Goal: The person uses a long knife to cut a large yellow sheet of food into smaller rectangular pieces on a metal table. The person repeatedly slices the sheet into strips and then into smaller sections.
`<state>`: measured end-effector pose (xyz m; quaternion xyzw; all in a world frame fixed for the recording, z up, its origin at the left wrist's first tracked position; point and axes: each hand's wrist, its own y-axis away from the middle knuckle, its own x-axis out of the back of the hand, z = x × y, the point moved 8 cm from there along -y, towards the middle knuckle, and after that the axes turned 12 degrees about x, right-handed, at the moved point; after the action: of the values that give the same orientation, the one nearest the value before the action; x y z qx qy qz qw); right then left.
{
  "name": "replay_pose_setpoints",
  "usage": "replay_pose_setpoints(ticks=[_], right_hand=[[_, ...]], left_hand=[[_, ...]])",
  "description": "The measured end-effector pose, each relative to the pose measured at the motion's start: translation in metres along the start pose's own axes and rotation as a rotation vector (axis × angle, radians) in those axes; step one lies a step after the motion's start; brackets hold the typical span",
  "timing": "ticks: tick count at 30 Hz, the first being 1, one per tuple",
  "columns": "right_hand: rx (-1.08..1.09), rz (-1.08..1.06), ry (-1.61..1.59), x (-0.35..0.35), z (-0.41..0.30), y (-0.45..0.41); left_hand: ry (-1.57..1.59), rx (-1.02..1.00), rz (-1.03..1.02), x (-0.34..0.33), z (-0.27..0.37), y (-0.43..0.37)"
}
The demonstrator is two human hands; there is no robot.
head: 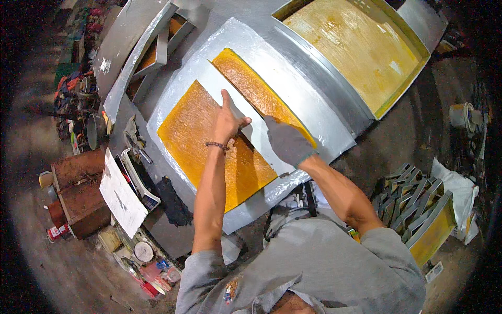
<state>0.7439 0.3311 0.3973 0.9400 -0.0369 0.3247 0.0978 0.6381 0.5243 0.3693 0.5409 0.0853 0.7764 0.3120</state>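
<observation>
An amber, glossy sheet (188, 129) lies on a board wrapped in clear plastic film (290, 86). A flat white strip (251, 121), like a straightedge, runs diagonally between this larger amber area and a narrower amber band (251, 86). My left hand (227, 123), bare with a beaded bracelet at the wrist, presses down with thumb and forefinger spread over the strip. Its palm side lies above the larger amber area. My right hand (288, 141), in a grey knit glove, is curled at the strip's right edge beside the narrow band. Whatever its fingers may hold is hidden.
A shallow tray with a yellowish floor (353, 51) stands at the upper right. Metal frames (157, 51) lie at the upper left. A white panel (123, 196) and a black cloth (172, 202) are at left. Several stacked metal trays (415, 204) stand at lower right.
</observation>
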Motion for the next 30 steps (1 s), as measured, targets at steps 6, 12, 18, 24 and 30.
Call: replay_pose_setpoints(ticks=[6, 12, 18, 24, 30], right_hand=[[-0.007, 0.052, -0.037, 0.002, -0.001, 0.046], [0.052, 0.082, -0.153, 0.004, -0.002, 0.062], [-0.179, -0.164, -0.076, 0.001, 0.003, 0.097], [-0.028, 0.019, -0.134, 0.001, 0.0, 0.106], [-0.098, 0.009, -0.091, -0.017, 0.019, 0.139]], left_hand=[[-0.035, -0.076, 0.037, 0.005, 0.007, 0.005], [0.014, -0.039, -0.009, -0.001, 0.0, -0.003], [0.074, -0.055, -0.024, 0.003, 0.009, 0.006], [-0.045, -0.114, 0.041, 0.009, 0.016, 0.008], [-0.096, -0.158, 0.079, 0.004, 0.008, -0.003]])
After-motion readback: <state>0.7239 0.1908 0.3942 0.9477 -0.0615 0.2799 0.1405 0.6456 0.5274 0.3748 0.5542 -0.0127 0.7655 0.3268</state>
